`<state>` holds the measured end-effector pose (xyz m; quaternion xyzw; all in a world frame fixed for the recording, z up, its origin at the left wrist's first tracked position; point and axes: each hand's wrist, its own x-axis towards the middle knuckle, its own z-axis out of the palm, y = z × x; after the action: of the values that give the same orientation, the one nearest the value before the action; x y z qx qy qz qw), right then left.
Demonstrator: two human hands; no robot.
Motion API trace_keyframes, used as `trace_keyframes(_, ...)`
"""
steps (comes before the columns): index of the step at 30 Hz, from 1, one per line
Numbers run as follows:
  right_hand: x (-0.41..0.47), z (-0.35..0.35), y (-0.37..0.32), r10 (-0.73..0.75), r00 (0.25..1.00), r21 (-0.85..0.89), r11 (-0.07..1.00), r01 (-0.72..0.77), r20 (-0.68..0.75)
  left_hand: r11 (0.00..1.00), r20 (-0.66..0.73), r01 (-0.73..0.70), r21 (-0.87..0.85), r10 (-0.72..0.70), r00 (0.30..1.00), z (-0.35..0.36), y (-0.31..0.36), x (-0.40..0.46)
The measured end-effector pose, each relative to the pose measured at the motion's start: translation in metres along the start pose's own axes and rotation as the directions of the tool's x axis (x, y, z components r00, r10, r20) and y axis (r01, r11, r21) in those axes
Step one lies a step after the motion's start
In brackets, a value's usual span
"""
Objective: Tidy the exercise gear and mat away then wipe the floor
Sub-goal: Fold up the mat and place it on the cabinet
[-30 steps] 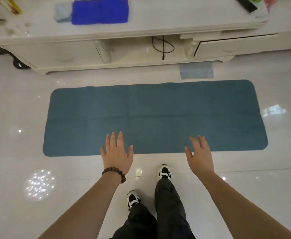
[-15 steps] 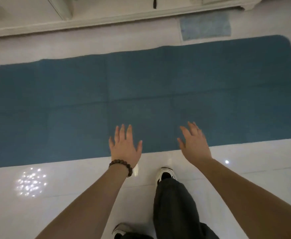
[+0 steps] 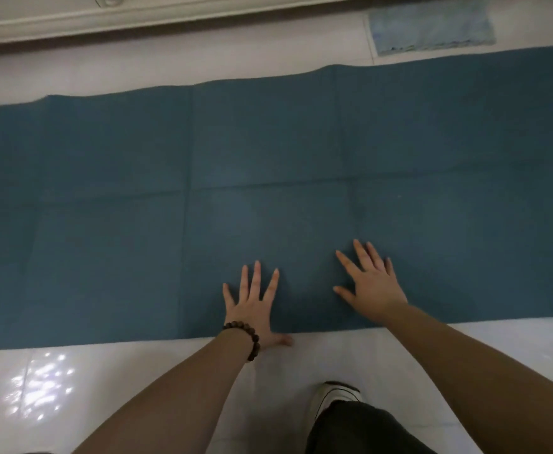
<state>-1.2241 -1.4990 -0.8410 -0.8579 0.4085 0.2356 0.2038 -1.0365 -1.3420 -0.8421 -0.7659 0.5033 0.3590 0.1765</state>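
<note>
A teal exercise mat (image 3: pixel 268 152) lies flat on the glossy white floor, running off both sides of the view, with fold creases across it. My left hand (image 3: pixel 252 306), with a bead bracelet at the wrist, is spread over the mat's near edge, its thumb by the floor. My right hand (image 3: pixel 370 283) is spread over the mat a little further in, to the right. Both hands have straight fingers and hold nothing. Whether the palms touch the mat I cannot tell.
A light blue cloth (image 3: pixel 432 26) lies on the floor beyond the mat's far edge, at the upper right. The base of a white cabinet (image 3: pixel 137 18) runs along the top. My shoe (image 3: pixel 337 394) and dark trouser leg stand on the tiles near the mat.
The view has dropped closer to the floor, and the cabinet top has left the frame. Both hands have moved forward from above the mat's near edge to over the mat, fingers spread wider.
</note>
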Motion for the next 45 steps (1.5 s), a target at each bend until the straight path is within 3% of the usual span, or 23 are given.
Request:
trace_keyframes(4,-0.005,0.011,-0.005,0.032,0.999,-0.011,0.999,-0.033,-0.035,0.997,-0.044,-0.015,0.08,0.019,0.999,0.008,-0.003,0.001)
trace_keyframes(7,-0.012,0.012,-0.015,0.042,0.999,0.013,0.999,-0.042,0.019,0.986,-0.045,-0.078,0.147,0.085,0.995,0.006,-0.005,-0.006)
trace_keyframes(13,-0.033,0.013,-0.023,-0.115,0.97,-0.075,0.988,0.134,0.215,0.992,-0.065,-0.078,0.104,0.085,0.994,0.007,-0.023,-0.021)
trace_keyframes(16,-0.041,-0.007,-0.026,-0.067,0.984,-0.099,0.991,0.085,0.168,0.992,-0.141,-0.097,0.076,0.107,0.984,-0.014,-0.032,-0.034)
trace_keyframes(18,-0.049,-0.036,-0.032,-0.053,0.997,-0.061,0.997,0.057,0.061,0.989,-0.242,-0.118,0.092,0.137,0.961,-0.04,-0.033,-0.046)
trace_keyframes(24,-0.067,-0.146,-0.061,0.003,0.983,-0.182,0.983,-0.036,-0.182,0.981,-0.463,-0.109,0.158,0.171,0.87,-0.14,-0.036,-0.089)
trace_keyframes(29,-0.029,-0.226,-0.07,-0.052,0.913,-0.29,0.954,-0.075,-0.405,0.964,-0.605,-0.069,0.255,0.215,0.767,-0.232,-0.053,-0.062)
trace_keyframes(34,0.033,-0.275,-0.073,-0.092,0.839,-0.36,0.924,-0.129,-0.537,0.929,-0.722,0.0,0.369,0.287,0.63,-0.298,-0.067,-0.016)
trace_keyframes(38,0.075,-0.292,-0.065,-0.067,0.804,-0.299,0.944,-0.141,-0.591,0.92,-0.813,-0.041,0.389,0.364,0.455,-0.31,-0.061,0.015)
trace_keyframes(40,0.094,-0.296,-0.064,-0.053,0.797,-0.282,0.948,-0.149,-0.601,0.884,-0.746,-0.106,0.455,0.443,0.497,-0.296,-0.055,0.032)
trace_keyframes(42,0.112,-0.296,-0.064,-0.051,0.783,-0.319,0.928,-0.192,-0.62,0.872,-0.652,-0.141,0.469,0.449,0.611,-0.271,-0.056,0.053)
trace_keyframes(45,0.136,-0.292,-0.063,-0.047,0.727,-0.339,0.904,-0.261,-0.685,0.942,-0.549,-0.09,0.323,0.264,0.793,-0.237,-0.071,0.087)
